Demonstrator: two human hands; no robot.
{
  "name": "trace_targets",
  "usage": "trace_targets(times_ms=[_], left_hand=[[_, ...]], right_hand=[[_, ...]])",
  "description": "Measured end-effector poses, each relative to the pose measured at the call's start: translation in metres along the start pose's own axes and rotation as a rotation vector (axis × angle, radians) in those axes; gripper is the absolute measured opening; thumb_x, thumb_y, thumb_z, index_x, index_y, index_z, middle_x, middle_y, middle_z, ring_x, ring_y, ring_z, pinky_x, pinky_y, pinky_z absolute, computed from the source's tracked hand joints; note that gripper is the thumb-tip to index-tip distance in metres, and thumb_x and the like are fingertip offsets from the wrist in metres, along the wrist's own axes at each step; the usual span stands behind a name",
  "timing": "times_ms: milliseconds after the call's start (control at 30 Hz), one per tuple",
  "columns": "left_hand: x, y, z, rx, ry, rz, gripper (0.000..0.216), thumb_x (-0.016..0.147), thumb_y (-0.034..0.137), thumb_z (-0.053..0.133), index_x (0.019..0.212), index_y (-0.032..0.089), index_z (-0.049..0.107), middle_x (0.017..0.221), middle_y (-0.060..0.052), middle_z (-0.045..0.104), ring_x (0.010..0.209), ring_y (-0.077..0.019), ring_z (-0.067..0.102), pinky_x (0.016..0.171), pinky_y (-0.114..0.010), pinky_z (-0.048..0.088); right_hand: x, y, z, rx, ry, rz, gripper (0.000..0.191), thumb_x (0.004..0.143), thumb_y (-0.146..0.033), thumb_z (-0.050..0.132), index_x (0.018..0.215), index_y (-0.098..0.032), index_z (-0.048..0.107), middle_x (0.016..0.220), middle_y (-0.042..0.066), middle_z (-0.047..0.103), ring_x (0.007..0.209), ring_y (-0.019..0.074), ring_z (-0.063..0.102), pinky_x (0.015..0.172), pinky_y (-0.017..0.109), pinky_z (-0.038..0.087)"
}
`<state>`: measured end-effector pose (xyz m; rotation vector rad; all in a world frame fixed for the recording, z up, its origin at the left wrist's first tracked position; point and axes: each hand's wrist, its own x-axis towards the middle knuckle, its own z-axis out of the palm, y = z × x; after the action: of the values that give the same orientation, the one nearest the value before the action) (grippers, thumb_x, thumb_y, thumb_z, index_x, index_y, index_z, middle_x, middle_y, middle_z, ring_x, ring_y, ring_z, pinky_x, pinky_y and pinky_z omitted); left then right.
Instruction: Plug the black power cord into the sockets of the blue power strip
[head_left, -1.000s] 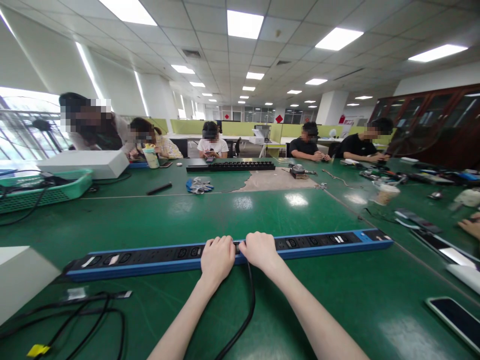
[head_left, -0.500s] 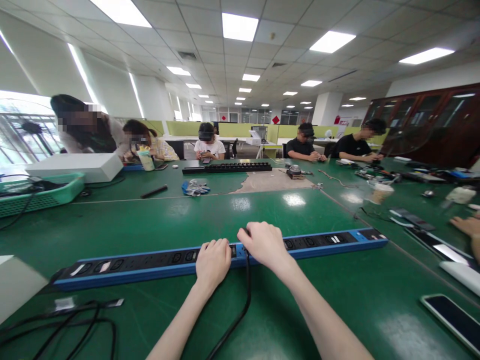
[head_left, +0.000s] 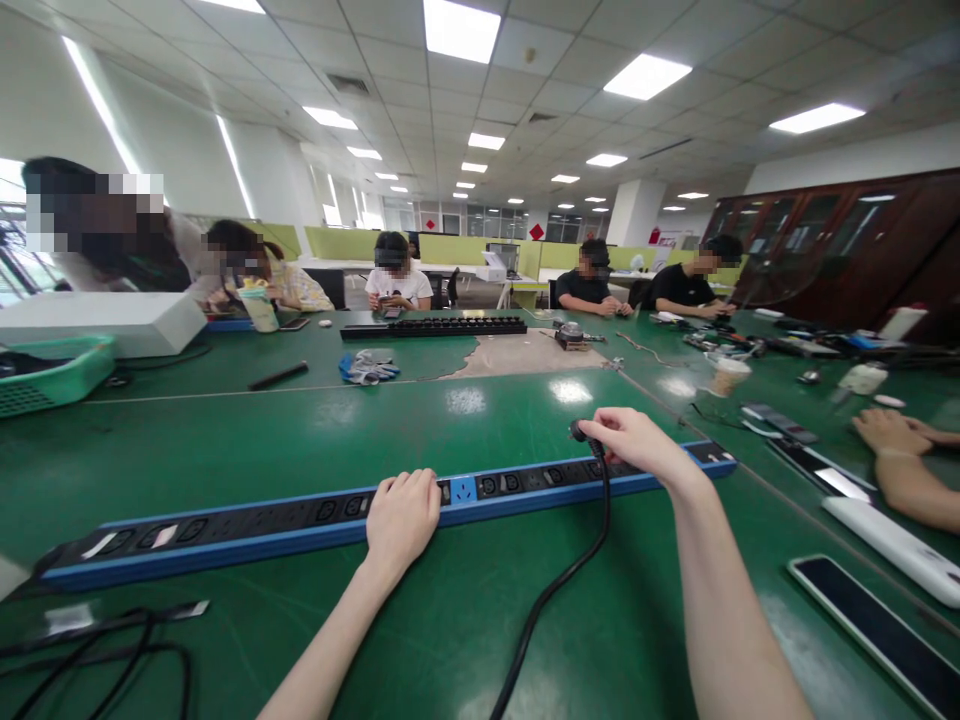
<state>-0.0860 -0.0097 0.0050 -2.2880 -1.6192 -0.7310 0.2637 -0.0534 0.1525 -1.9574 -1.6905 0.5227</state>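
Note:
A long blue and black power strip [head_left: 247,520] lies across the green table [head_left: 420,430] in front of me. My left hand [head_left: 402,515] rests on top of the strip near its middle, fingers curled over it. My right hand [head_left: 637,445] is closed on a black plug [head_left: 579,432], held just above the right part of the strip. The plug's black cable [head_left: 559,580] hangs down and trails toward me. A bright blue socket [head_left: 463,490] shows uncovered between my hands.
A green basket [head_left: 52,370] and white box [head_left: 112,322] stand far left. A second black power strip [head_left: 435,327], gloves [head_left: 366,368] and a paper cup [head_left: 726,377] lie farther back. Another person's hands [head_left: 896,435] rest at the right, by phones [head_left: 874,625]. Several people sit around the far side.
My right hand pulled the plug out of the strip's middle and carried it right along the strip. My left hand stayed on the strip. The view shifted right.

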Motion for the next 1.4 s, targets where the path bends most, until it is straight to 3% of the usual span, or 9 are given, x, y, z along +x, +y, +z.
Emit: trace_targets(times_ms=[233, 400, 633, 933, 1300, 1400], left_hand=[[0.000, 0.000, 0.000, 0.016, 0.002, 0.023, 0.031, 0.100, 0.028, 0.036, 0.094, 0.024, 0.066, 0.090, -0.007, 0.072, 0.091, -0.0252, 0.064, 0.091, -0.039, 0.040], [0.000, 0.001, 0.000, 0.027, -0.006, 0.024, 0.030, 0.101, 0.028, 0.037, 0.095, 0.023, 0.066, 0.090, -0.006, 0.072, 0.091, -0.0247, 0.064, 0.090, -0.039, 0.040], [0.000, 0.001, -0.001, 0.027, -0.006, 0.018, 0.031, 0.101, 0.028, 0.036, 0.095, 0.023, 0.066, 0.089, -0.005, 0.071, 0.091, -0.0245, 0.063, 0.090, -0.039, 0.040], [-0.001, 0.001, -0.001, 0.021, -0.005, 0.014, 0.030, 0.101, 0.028, 0.037, 0.093, 0.023, 0.065, 0.089, -0.005, 0.071, 0.091, -0.0243, 0.063, 0.090, -0.038, 0.040], [-0.001, 0.000, -0.001, 0.014, -0.005, 0.014, 0.031, 0.101, 0.028, 0.037, 0.095, 0.023, 0.066, 0.089, -0.006, 0.071, 0.091, -0.0241, 0.063, 0.090, -0.038, 0.039], [-0.001, 0.000, -0.001, 0.015, -0.013, 0.009, 0.030, 0.101, 0.028, 0.038, 0.094, 0.023, 0.066, 0.089, -0.007, 0.071, 0.091, -0.0242, 0.063, 0.090, -0.038, 0.039]], right_hand=[[0.004, -0.009, 0.029, -0.075, -0.275, -0.054, 0.037, 0.093, -0.054, 0.055, 0.088, -0.018, 0.065, 0.069, 0.003, 0.072, 0.054, 0.0138, 0.067, 0.056, 0.021, 0.046], [0.017, -0.006, 0.048, -0.216, -0.246, -0.105, 0.038, 0.095, -0.053, 0.053, 0.087, -0.018, 0.065, 0.066, 0.002, 0.071, 0.052, 0.0133, 0.067, 0.059, 0.020, 0.047], [0.027, 0.004, 0.063, -0.255, -0.369, -0.113, 0.037, 0.096, -0.048, 0.047, 0.089, -0.016, 0.065, 0.063, 0.005, 0.071, 0.048, 0.0158, 0.066, 0.051, 0.021, 0.045], [0.025, -0.017, 0.079, -0.519, -0.255, -0.126, 0.037, 0.092, -0.041, 0.046, 0.079, -0.017, 0.071, 0.054, 0.005, 0.067, 0.056, 0.0170, 0.067, 0.065, 0.025, 0.046], [0.026, -0.020, 0.086, -0.568, -0.311, -0.074, 0.039, 0.094, -0.042, 0.043, 0.082, -0.019, 0.072, 0.056, 0.005, 0.068, 0.067, 0.0204, 0.071, 0.076, 0.031, 0.049], [0.026, -0.025, 0.090, -0.595, -0.275, -0.074, 0.040, 0.093, -0.043, 0.044, 0.084, -0.017, 0.074, 0.059, 0.008, 0.070, 0.070, 0.0228, 0.072, 0.076, 0.033, 0.050]])
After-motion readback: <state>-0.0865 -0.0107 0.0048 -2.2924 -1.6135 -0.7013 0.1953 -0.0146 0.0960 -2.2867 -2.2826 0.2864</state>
